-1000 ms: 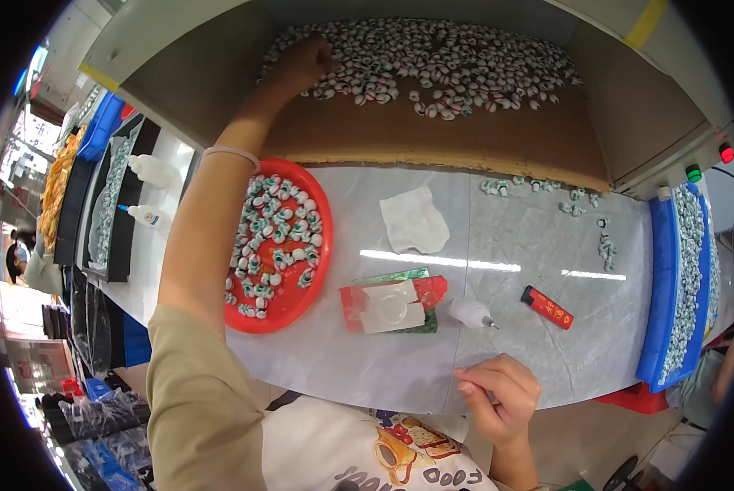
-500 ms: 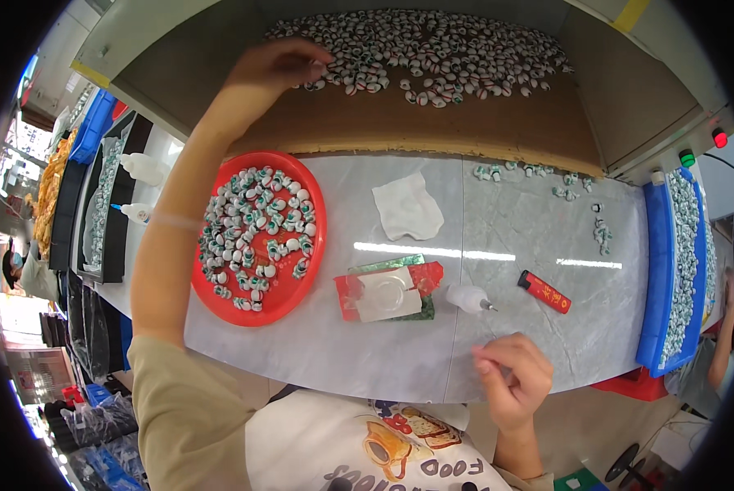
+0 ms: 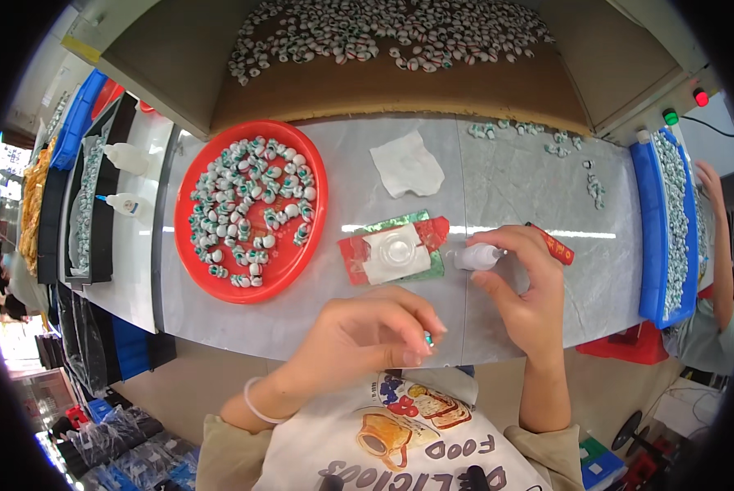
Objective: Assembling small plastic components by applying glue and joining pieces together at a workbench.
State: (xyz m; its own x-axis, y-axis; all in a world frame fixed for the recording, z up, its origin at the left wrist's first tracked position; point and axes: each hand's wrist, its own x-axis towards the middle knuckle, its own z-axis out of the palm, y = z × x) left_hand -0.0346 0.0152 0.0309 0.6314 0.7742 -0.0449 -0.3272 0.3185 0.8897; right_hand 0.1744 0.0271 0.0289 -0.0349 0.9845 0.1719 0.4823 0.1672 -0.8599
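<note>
Close to the table's front edge, my left hand (image 3: 375,329) is closed, pinching a small green-and-white piece (image 3: 428,340) between thumb and fingertips; the fingers cover most of it. My right hand (image 3: 529,282) has its thumb and forefinger on either side of a small white bottle (image 3: 477,257) with a thin metal tip, which lies with the tip toward my palm. Between the hands and a bit farther off, a clear round dish (image 3: 399,250) sits on a white pad over red and green packets (image 3: 353,260). A red lighter (image 3: 557,248) is partly behind my right fingers.
A red round tray (image 3: 321,176) of white-and-green pieces stands on the left. Crumpled white tissue (image 3: 408,165) lies mid-table. Many white pieces (image 3: 334,33) fill the shelf behind. Blue bin (image 3: 649,237) at right; another person's arm (image 3: 720,262) beyond it. White bottles (image 3: 126,157) at far left.
My left hand has come back from the shelf to the front edge with a small piece. My right hand has moved forward onto the bottle, which has turned slightly. The view has shifted.
</note>
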